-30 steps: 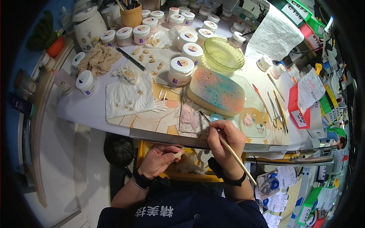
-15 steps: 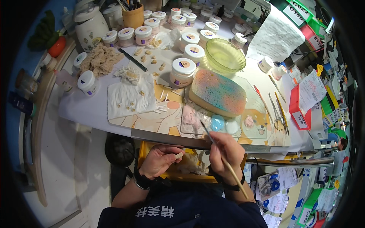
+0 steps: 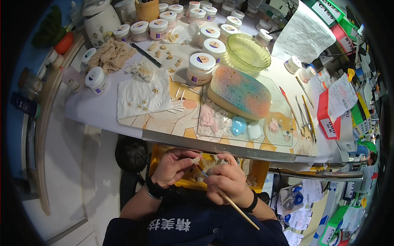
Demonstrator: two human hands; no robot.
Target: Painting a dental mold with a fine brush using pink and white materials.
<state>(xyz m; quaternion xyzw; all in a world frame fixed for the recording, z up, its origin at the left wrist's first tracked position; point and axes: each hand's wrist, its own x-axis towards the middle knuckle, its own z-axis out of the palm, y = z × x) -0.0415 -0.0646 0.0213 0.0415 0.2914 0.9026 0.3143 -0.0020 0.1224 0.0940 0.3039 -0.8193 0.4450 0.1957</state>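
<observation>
at the left, the cloth (image 3: 132,91) lies on the bench (image 3: 94,112) with small tan pieces (image 3: 140,107) on it. lower down, over the yellow tray (image 3: 155,158), the left hand (image 3: 169,168) holds the pale tooth piece (image 3: 195,160) in a narrow grip, thumb against finger. the piece is likely light, stiff and brittle, maybe slick if wet; the sides suit a gentle pinch. the brush (image 3: 241,212) tip is at its lower end; i cannot tell whether they touch. the brush looks light, its hairs probably soft, and the slim handle is best taken near the tip. the right hand (image 3: 226,180) has its grip closed around that handle, whose tail slants toward the torso. the front edge (image 3: 230,148) runs just beyond the 2 hands, so room is tighter there than toward the body. farther right, the sponge (image 3: 240,92) sits back from that edge.
</observation>
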